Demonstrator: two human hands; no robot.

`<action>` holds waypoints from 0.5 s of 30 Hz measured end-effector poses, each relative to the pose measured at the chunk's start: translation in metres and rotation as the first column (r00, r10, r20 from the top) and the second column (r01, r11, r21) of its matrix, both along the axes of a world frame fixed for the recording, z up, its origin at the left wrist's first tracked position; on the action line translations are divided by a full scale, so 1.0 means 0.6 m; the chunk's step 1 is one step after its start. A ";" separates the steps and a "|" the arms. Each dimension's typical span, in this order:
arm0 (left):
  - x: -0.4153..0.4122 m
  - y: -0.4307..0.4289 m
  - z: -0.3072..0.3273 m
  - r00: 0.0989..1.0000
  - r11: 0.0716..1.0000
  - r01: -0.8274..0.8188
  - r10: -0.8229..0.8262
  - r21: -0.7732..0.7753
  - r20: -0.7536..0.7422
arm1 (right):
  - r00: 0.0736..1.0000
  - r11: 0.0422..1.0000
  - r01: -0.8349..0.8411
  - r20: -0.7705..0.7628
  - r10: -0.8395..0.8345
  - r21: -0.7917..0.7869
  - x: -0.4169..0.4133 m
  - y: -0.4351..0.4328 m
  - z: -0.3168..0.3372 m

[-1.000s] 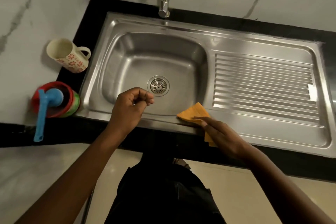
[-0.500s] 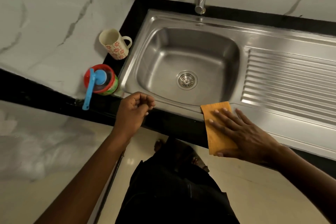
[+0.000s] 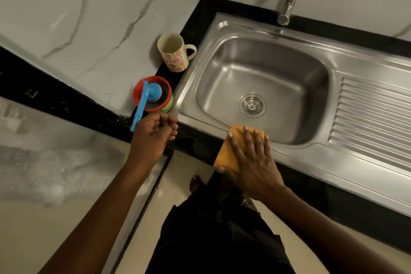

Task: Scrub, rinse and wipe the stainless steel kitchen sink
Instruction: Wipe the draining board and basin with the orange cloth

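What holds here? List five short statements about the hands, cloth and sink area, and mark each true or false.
1. The right hand lies flat on the orange cloth at the sink's front rim. True.
2. The left hand grips the blue brush. False: it holds nothing; the brush rests in the red tub.
3. Water runs from the faucet. False: no stream shows.
4. The floral mug stands on the black counter beside the basin. True.
5. The cloth covers the drain strainer. False: the strainer is bare.
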State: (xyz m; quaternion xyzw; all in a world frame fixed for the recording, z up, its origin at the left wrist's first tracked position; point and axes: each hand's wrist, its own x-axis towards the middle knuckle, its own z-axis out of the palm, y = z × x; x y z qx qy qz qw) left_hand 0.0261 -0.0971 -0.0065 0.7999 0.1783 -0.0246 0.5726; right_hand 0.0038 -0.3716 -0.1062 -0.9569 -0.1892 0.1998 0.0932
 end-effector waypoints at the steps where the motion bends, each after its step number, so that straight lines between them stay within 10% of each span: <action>1: 0.005 0.013 0.003 1.000 1.000 -0.005 0.005 0.009 0.004 | 1.000 1.000 0.015 0.001 -0.015 0.007 0.007 0.031 -0.003; 15: 0.030 0.191 -0.012 0.989 0.965 -0.129 0.143 0.227 -0.042 | 0.990 0.991 0.136 -0.038 -0.135 0.001 0.069 0.226 0.005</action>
